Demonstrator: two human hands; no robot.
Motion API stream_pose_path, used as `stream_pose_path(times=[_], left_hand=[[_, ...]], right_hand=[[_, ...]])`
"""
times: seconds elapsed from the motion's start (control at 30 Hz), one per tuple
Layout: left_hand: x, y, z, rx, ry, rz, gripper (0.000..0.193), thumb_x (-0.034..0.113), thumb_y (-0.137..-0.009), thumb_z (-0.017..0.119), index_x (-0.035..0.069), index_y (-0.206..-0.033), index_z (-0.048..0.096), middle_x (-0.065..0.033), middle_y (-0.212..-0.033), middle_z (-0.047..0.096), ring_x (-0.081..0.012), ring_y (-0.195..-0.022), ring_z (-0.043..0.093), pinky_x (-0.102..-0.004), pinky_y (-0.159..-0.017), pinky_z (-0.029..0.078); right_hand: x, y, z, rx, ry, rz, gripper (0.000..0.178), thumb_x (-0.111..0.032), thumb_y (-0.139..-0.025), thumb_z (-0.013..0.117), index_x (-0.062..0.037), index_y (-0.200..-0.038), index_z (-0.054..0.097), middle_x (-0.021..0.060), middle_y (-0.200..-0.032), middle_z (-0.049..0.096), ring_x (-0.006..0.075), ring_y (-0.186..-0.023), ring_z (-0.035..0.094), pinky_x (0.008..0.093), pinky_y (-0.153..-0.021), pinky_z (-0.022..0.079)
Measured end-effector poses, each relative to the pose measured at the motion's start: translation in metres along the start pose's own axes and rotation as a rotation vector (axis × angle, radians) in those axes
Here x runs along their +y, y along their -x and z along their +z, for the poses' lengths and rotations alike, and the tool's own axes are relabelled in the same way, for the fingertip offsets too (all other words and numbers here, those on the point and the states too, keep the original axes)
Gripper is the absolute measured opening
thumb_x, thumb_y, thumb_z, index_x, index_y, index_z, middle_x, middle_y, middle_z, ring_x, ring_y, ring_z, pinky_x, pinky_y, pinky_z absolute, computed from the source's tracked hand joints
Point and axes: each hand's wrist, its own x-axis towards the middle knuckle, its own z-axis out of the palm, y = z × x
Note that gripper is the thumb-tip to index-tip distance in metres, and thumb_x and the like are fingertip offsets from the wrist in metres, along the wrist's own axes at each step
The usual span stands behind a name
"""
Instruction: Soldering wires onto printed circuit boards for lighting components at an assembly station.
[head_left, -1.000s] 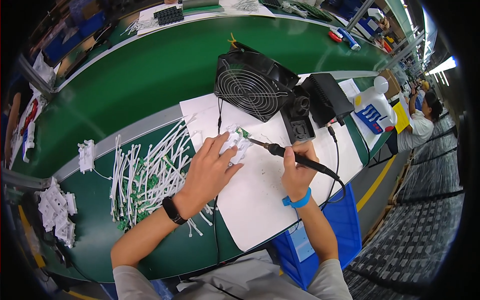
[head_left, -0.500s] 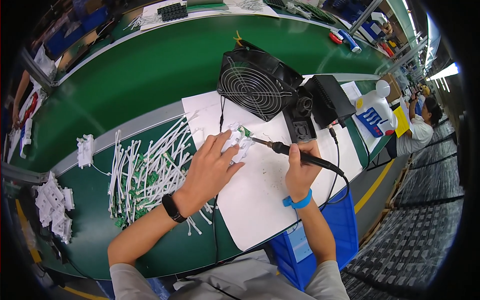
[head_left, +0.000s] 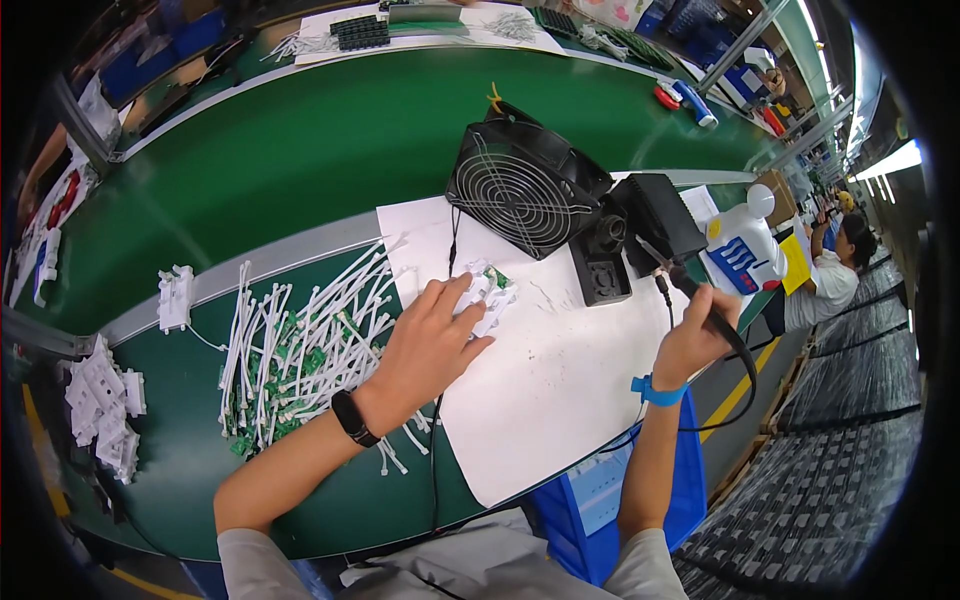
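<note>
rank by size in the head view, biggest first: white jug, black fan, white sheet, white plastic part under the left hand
1. white sheet
2. black fan
3. white jug
4. white plastic part, partly covered by the left hand

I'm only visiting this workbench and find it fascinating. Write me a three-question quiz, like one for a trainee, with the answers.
1. Which hand holds the soldering iron?
2. True or false: the black fan stands to the right of the heap of white cables.
3. What is the left hand touching? A) the black fan; B) a white plastic part; C) a white jug.

Key: 1. The right hand. 2. True. 3. B.
</note>
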Motion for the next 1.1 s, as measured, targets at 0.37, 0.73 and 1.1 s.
stream_pose_path(times=[0.37, 0.73, 1.1], left_hand=[[0.000, 0.004, -0.005, -0.056, 0.011, -0.021, 0.037, 0.021, -0.083, 0.080, -0.001, -0.111, 0.070, -0.0222, -0.131, 0.060, -0.0349, -0.116, 0.057, -0.0406, -0.097, 0.052], [0.018, -0.009, -0.019, 0.049, 0.068, 0.029, 0.036, 0.018, -0.083, 0.077, -0.002, -0.110, 0.066, -0.0223, -0.121, 0.062, -0.0393, -0.111, 0.056, -0.0451, -0.097, 0.050], [-0.020, 0.045, -0.201, 0.281, -0.275, -0.307, 0.067, 0.016, -0.083, 0.078, 0.004, -0.144, 0.052, -0.0214, -0.125, 0.059, -0.0409, -0.116, 0.055, -0.0474, -0.102, 0.046]], right_hand=[[0.025, -0.008, 0.067, -0.468, -0.128, 0.214, 0.014, -0.015, -0.100, 0.071, -0.0018, -0.101, 0.066, -0.0010, -0.076, 0.058, 0.0047, -0.068, 0.050, 0.0225, -0.060, 0.039], [0.040, -0.016, 0.053, -0.557, -0.223, 0.258, 0.020, -0.017, -0.101, 0.069, 0.0002, -0.111, 0.067, 0.0021, -0.079, 0.061, 0.0070, -0.067, 0.053, 0.0232, -0.060, 0.043], [0.024, 0.046, 0.002, -0.697, 0.061, 0.286, 0.050, -0.016, -0.099, 0.071, 0.0069, -0.141, 0.057, -0.0003, -0.072, 0.048, 0.0089, -0.067, 0.044, 0.0269, -0.062, 0.040]])
